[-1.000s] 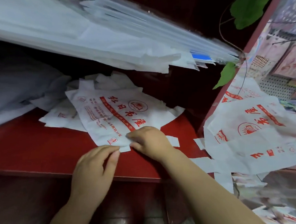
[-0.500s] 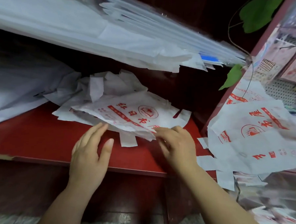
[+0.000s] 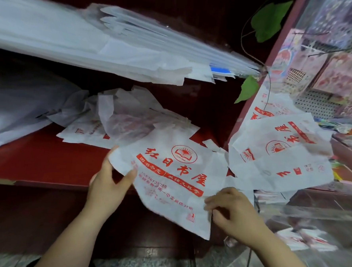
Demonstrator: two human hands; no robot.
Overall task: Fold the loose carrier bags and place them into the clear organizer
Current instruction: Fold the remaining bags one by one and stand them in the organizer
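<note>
Diagonally, left hand [image 3: 108,184] and right hand [image 3: 235,216] hold carrier bag [image 3: 174,174], bottom down-right.

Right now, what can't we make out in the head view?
All in the head view:
- Fingers of the left hand: behind the carrier bag; only the thumb shows.
- Grip of the right hand on the bag's edge: motion blur.
- Bag's small print: blurred.
- Count of the pile behind: bags overlap.
- The clear organizer: blurred, cut by the right edge.
</note>
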